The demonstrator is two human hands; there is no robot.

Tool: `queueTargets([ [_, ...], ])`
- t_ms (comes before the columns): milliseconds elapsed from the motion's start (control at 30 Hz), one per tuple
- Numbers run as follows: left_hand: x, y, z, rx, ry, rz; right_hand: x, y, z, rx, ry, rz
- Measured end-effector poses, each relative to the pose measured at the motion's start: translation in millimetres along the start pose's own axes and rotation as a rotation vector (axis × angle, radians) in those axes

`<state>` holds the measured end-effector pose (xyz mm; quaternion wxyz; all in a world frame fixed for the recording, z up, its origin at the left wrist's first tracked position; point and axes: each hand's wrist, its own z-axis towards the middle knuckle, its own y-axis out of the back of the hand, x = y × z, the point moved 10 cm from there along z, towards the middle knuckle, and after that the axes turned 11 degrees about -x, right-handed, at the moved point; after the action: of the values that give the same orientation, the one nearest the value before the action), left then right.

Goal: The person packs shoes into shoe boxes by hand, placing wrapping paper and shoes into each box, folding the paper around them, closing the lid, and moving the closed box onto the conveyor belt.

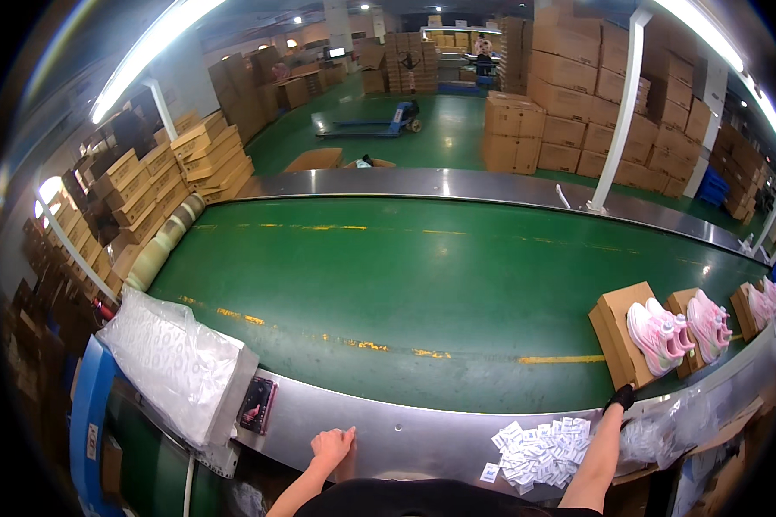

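Note:
My left hand is bare and loosely curled over the metal ledge, with nothing visible in it. Stretched out to the right, my right hand wears a dark glove and grips the near corner of a brown cardboard shoe box. A pair of pink and white sneakers lies on that box's right side. Beyond it on the belt are a second pair of sneakers and a third pair, each with its own box. Beside my right forearm, a heap of small white packets is spread over the ledge.
The green conveyor belt runs across, edged by the metal ledge. At left are a plastic-wrapped stack of white printed paper, a dark flat packet and stacked cartons. Clear plastic bags lie right. A pallet jack stands beyond.

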<state>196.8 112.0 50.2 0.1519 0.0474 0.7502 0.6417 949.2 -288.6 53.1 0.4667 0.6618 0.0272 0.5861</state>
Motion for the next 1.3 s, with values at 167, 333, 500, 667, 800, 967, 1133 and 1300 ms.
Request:
queueTargets([
  [167,-25,68,-15,-0.105,0.174,-0.06,-32,-42,27,0.104,-0.293,0.083],
  [333,28,-11,-18,-0.123,0.192,-0.056,21,2,-17,-0.168,-0.322,0.01],
  [500,-20,33,-14,-0.148,0.158,-0.18,-34,-48,123,0.133,-0.084,0.124],
  [667,3,-10,-27,-0.101,0.047,0.009,3,-92,-37,1.012,-0.73,0.663],
  [800,15,-23,-24,-0.199,0.033,-0.021,47,-63,-192,0.985,-0.823,0.774],
  [967,-6,7,-13,-0.218,0.008,-0.041,63,-13,-336,0.93,-0.522,0.62],
  [1133,0,0,-12,-0.17,-0.038,-0.086,68,35,-533,1.508,-0.583,0.558],
  [1300,-7,18,-12,0.024,-0.071,-0.173,223,180,-572,1.375,0.907,0.649],
])
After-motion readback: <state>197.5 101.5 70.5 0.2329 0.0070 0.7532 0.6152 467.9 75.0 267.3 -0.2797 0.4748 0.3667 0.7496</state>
